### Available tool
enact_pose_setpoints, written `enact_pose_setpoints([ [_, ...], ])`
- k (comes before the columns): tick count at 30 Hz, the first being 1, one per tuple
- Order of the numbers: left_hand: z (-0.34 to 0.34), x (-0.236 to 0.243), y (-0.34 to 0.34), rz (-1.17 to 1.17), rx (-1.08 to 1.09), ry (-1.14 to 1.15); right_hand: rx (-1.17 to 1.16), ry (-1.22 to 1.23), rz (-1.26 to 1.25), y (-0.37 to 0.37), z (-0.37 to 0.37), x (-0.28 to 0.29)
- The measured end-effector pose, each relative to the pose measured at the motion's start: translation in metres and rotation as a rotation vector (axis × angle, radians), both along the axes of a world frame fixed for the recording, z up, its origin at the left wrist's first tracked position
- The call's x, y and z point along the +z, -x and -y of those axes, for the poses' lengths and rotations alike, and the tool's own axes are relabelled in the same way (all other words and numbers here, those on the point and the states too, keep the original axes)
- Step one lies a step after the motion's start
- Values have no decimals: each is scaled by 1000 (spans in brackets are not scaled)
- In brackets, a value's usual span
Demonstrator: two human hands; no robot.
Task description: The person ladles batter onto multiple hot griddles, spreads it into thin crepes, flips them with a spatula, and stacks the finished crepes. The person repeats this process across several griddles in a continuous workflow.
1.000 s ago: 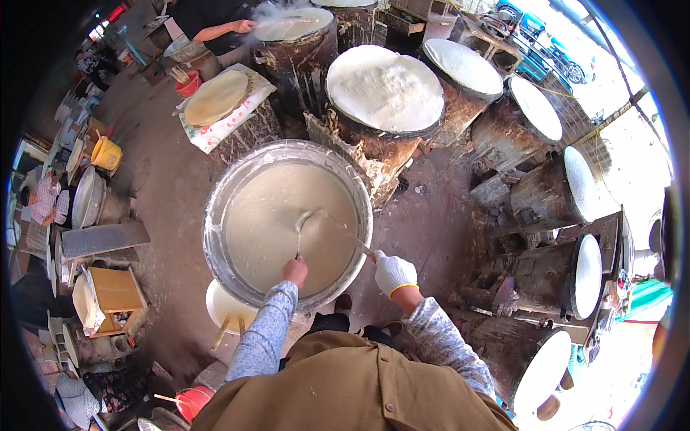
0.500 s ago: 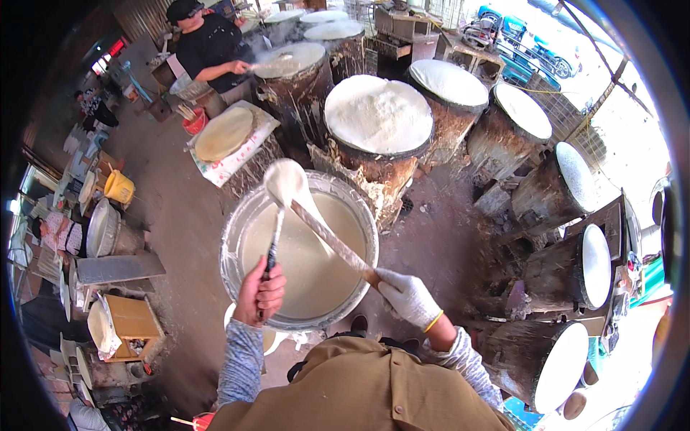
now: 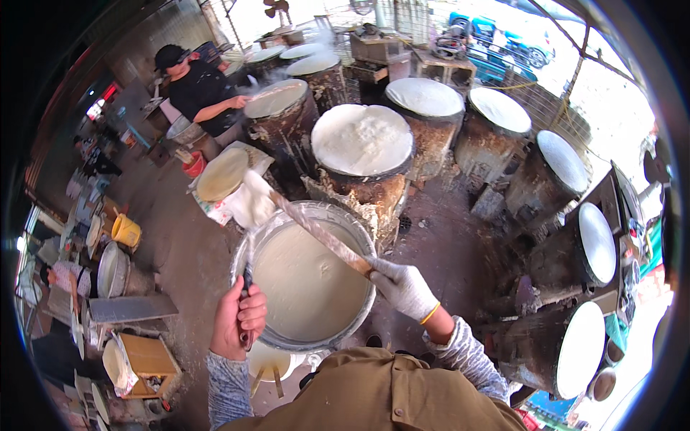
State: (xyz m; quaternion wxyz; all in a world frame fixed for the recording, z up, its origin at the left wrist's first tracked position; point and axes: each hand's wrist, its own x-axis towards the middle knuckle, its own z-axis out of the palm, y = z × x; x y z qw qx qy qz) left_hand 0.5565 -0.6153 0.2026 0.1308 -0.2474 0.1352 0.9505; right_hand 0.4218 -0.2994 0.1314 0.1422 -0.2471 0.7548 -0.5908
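My bare left hand point(image 3: 240, 320) grips the dark handle of a metal ladle point(image 3: 249, 253), held upright over the left side of a large metal pot point(image 3: 359, 228). My right hand point(image 3: 406, 289), in a white glove, holds a long batter-smeared wooden stick point(image 3: 316, 233) slanting up to the left. The two tools come together at a blurred white mass of batter point(image 3: 255, 194) above the pot's far left rim; which one carries it I cannot tell. Pale creamy batter point(image 3: 309, 294) lies in the pot below.
Crusty drum griddles point(image 3: 424, 129) with white tops arc ahead and right, some steaming. A co-worker in black point(image 3: 194, 97) works at one. Pale flat rounds point(image 3: 219, 176) lie on a block. A yellow bucket point(image 3: 126, 231), wooden box point(image 3: 151, 363) and another person point(image 3: 65, 276) are at left.
The ladle and stick have risen out of the batter and moved leftward, with both hands following higher and apart. The view has tilted up, bringing the co-worker in black further into sight.
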Motion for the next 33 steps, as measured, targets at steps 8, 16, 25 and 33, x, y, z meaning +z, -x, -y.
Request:
enact_pose_setpoints([
  [8, -111, -13, 75, 136, -309, -464, -565, -574, -503, -50, -114, -53],
  [16, -328, 10, 143, 22, -939, -256, -1281, -657, -63, -227, -308, -132],
  [25, -624, 9, 131, -238, -1709, -43, -1845, 786, 341, -312, -400, -106],
  [33, -812, -80, 57, -585, -2007, 515, -2145, 878, 186, -347, -436, -120],
])
